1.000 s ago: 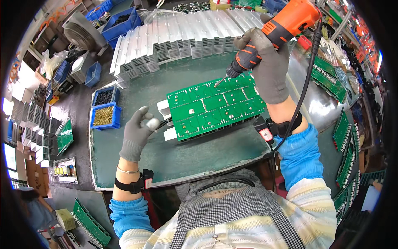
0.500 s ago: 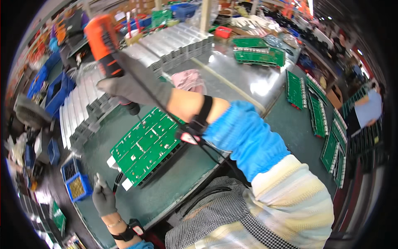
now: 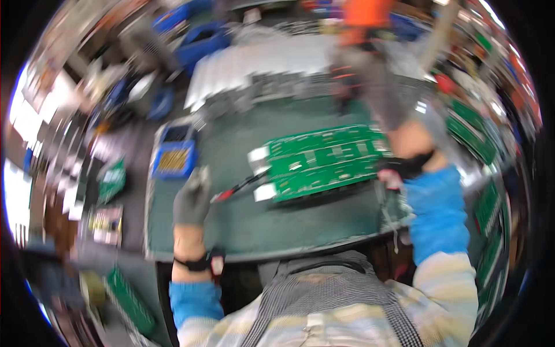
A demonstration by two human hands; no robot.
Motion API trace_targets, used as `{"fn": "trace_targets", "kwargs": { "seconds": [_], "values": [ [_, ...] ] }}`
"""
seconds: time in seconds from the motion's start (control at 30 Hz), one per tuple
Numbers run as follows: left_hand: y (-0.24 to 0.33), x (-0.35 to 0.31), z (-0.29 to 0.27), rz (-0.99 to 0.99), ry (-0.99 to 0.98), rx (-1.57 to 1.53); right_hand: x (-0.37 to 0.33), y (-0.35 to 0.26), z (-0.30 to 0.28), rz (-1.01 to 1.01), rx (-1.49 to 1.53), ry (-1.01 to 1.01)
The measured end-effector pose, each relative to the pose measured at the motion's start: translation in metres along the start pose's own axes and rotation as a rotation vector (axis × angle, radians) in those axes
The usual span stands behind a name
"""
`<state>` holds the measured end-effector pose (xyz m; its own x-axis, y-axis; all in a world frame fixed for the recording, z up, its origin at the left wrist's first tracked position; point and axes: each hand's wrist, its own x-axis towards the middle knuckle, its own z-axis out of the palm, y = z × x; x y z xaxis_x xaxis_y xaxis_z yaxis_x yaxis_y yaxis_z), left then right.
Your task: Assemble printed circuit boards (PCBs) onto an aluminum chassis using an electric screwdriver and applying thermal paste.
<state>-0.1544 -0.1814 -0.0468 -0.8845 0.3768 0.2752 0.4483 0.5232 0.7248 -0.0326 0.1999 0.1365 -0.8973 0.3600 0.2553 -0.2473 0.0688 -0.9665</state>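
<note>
My right hand (image 3: pixel 374 81), gloved in grey and smeared by motion, grips an orange and black power screwdriver (image 3: pixel 365 20) above the far right of the workbench. Its tip hangs beyond the far edge of a green circuit board (image 3: pixel 324 162), not touching it. The board lies on the bench with white tabs at its left end. My left hand (image 3: pixel 192 201), also gloved, is beside a blue bin of brass-coloured screws (image 3: pixel 174 161). Its fingertips look pinched together; whatever they hold is too blurred to make out. A red and black cable (image 3: pixel 240 186) runs between this hand and the board.
Stacked silver metal profiles (image 3: pixel 260 63) line the bench's far side. A small bin of dark parts (image 3: pixel 177 133) adjoins the screw bin. More green boards (image 3: pixel 471 130) lie at the right. Blue crates (image 3: pixel 199 43) stand at the far left.
The view has swung to the left. The screwdriver stays raised in my right hand, and my left hand remains near the screw bin.
</note>
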Motion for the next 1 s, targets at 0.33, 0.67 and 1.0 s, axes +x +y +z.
{"fn": "trace_targets", "kwargs": {
  "seconds": [0.33,0.67,1.0],
  "values": [
    [0.002,0.041,-0.055,-0.517,0.335,-1.854,-0.118,-0.081,-0.12,-0.202,-0.747,-0.438],
    [-0.041,0.084,-0.081,-0.552,0.373,-1.59,-0.23,0.029,-0.243,-0.131,-1.757,-0.176],
    [-0.027,0.094,-0.074,-0.433,0.153,-1.008,-0.209,0.078,-0.305,-0.28,-1.928,-0.242]
  ]
}}
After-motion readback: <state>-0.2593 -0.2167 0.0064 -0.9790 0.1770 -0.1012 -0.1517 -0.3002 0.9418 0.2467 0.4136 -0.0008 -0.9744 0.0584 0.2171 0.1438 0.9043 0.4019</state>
